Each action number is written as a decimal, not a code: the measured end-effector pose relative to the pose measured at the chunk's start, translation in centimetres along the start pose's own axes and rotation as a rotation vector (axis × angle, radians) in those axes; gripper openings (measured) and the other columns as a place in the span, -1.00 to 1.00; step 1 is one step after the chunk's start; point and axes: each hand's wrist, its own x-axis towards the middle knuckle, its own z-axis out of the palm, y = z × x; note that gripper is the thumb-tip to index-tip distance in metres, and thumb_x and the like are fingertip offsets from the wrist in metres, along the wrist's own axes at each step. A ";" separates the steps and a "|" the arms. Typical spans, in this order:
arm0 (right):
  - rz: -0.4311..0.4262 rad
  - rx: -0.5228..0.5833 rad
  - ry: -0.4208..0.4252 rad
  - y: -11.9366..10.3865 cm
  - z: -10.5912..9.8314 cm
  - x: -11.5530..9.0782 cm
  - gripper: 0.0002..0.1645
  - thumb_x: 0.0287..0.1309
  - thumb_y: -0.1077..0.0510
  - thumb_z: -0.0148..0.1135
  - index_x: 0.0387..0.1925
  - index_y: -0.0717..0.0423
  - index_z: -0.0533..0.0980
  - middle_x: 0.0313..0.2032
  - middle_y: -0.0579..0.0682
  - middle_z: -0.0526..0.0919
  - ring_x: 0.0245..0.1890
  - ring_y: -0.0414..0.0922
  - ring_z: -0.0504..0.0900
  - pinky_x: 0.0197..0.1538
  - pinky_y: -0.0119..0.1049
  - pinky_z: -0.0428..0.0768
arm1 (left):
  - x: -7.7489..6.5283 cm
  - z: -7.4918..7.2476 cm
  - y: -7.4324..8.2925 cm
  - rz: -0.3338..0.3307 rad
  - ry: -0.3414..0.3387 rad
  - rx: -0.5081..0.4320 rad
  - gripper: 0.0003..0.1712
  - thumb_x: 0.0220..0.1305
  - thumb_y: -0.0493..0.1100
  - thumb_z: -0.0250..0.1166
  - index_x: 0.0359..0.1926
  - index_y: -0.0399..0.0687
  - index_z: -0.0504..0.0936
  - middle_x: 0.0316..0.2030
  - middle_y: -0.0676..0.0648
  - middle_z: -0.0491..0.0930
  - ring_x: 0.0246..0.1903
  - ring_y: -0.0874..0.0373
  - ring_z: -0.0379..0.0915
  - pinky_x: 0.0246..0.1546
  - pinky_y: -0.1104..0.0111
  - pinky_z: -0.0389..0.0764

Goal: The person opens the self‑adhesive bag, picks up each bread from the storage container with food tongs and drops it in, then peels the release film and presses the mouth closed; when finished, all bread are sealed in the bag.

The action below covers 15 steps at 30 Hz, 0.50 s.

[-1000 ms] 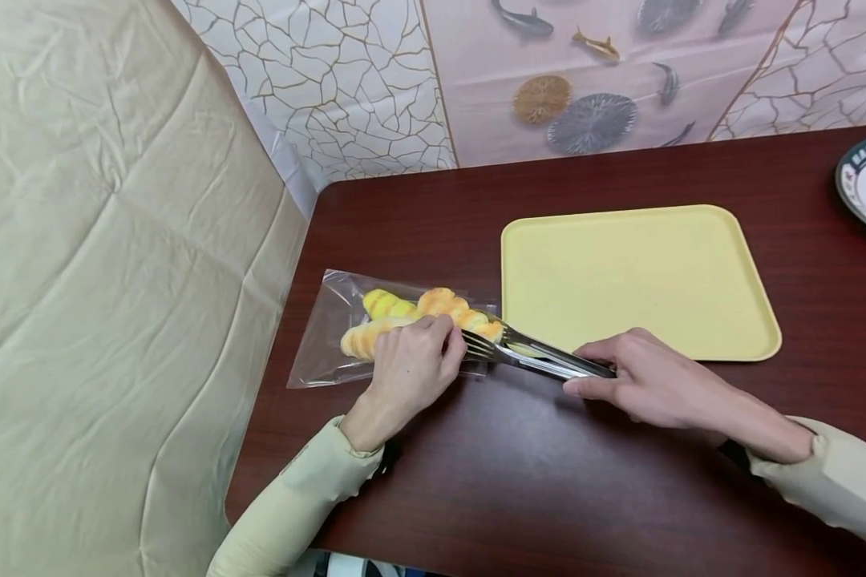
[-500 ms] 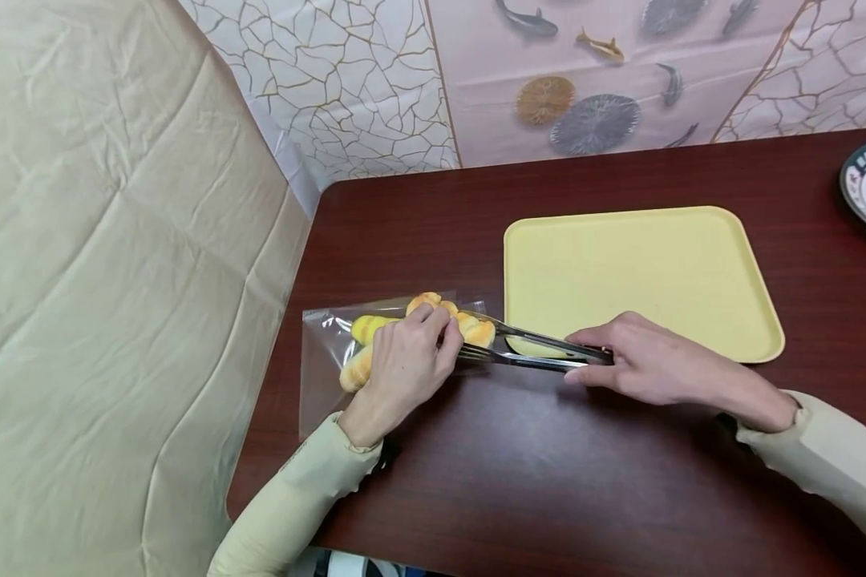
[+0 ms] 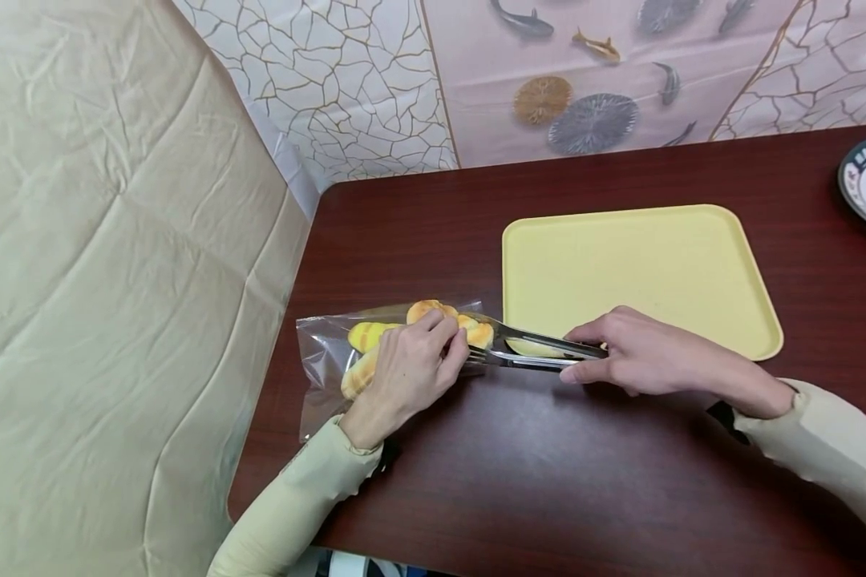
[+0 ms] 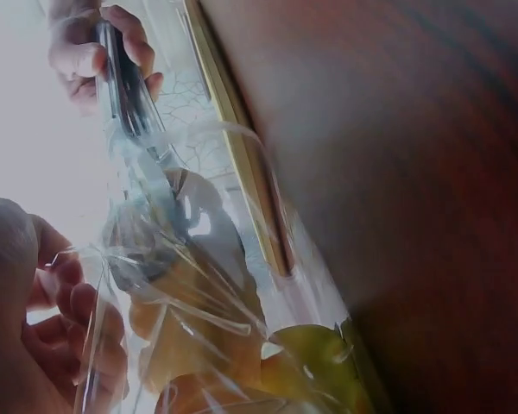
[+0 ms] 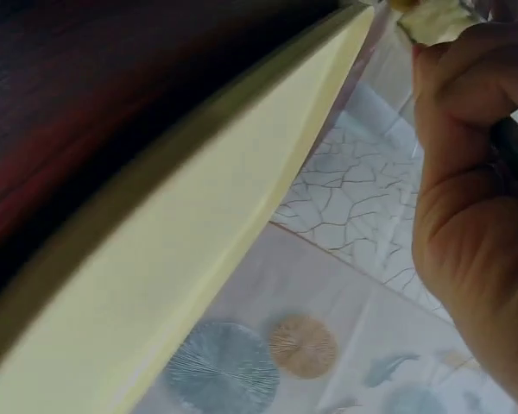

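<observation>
My left hand point(image 3: 411, 365) pinches the mouth of a clear plastic bag point(image 3: 317, 344), thumb against curled fingers. Inside the bag lie a yellow bread roll point(image 3: 365, 336) and a paler roll point(image 3: 358, 375), both partly covered by my left hand. A knotted golden bread point(image 3: 479, 332) sits at the bag's mouth, between the ends of metal tongs point(image 3: 541, 361). My right hand point(image 3: 638, 353) grips the tongs by their handle end, thumb on the near arm. In the left wrist view the bag's film point(image 4: 198, 315) wraps the breads and the tong ends.
A yellow tray point(image 3: 642, 280) lies just right of the bag, partly under the tongs and right hand. At the far right edge is a plate with a dark patterned rim point(image 3: 853, 188). Patterned cloth point(image 3: 368, 88) hangs behind the dark red table point(image 3: 541, 481).
The bag's left end has swung toward me, and the rolls inside have shifted down with it. My right hand and the tongs' handle end have moved slightly away from me. My left hand stays pinching.
</observation>
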 end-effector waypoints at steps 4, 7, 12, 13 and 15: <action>-0.045 -0.105 0.044 -0.4 0.1 -0.3 -0.83 0.39 -0.12 0.46 -0.24 -0.19 0.67 -0.61 -0.36 0.34 -0.63 -0.43 0.28 -0.43 -0.43 0.37 | 0.0 -0.1 -0.1 -0.014 0.052 0.001 -0.76 0.39 -0.21 0.25 -0.48 -0.05 0.57 -0.52 0.00 0.53 -0.75 0.10 0.39 -0.73 0.26 0.41; -0.060 -0.158 0.055 -0.4 0.0 -0.6 -0.79 0.33 -0.12 0.51 -0.13 -0.17 0.70 -0.63 -0.37 0.29 -0.61 -0.45 0.22 -0.44 -0.44 0.31 | 0.1 -0.2 -0.2 -0.033 0.093 -0.005 -0.73 0.37 -0.24 0.24 -0.52 -0.07 0.53 -0.56 -0.01 0.48 -0.75 0.13 0.35 -0.75 0.27 0.36; -0.013 -0.161 0.042 0.0 -0.1 -0.7 -0.63 0.27 -0.19 0.56 -0.04 -0.10 0.73 -0.63 -0.35 0.34 -0.60 -0.43 0.25 -0.43 -0.43 0.32 | 0.0 -0.3 -0.2 -0.027 0.113 -0.006 -0.69 0.35 -0.25 0.23 -0.57 -0.05 0.45 -0.60 0.01 0.42 -0.78 0.18 0.25 -0.75 0.33 0.25; 0.004 -0.156 0.038 0.1 -0.2 -0.7 -0.60 0.26 -0.21 0.56 -0.03 -0.09 0.73 -0.62 -0.34 0.37 -0.59 -0.42 0.28 -0.41 -0.43 0.34 | 0.0 -0.3 -0.2 -0.022 0.114 0.000 -0.70 0.34 -0.25 0.24 -0.57 -0.04 0.45 -0.60 0.01 0.43 -0.78 0.18 0.25 -0.75 0.33 0.26; 0.048 -0.141 0.024 0.3 -0.3 -0.9 -0.56 0.26 -0.24 0.55 -0.02 -0.08 0.73 -0.59 -0.32 0.42 -0.57 -0.39 0.32 -0.40 -0.41 0.37 | 0.0 -0.4 -0.1 -0.013 0.120 0.010 -0.70 0.33 -0.24 0.25 -0.57 -0.04 0.46 -0.60 0.02 0.44 -0.79 0.18 0.26 -0.76 0.32 0.27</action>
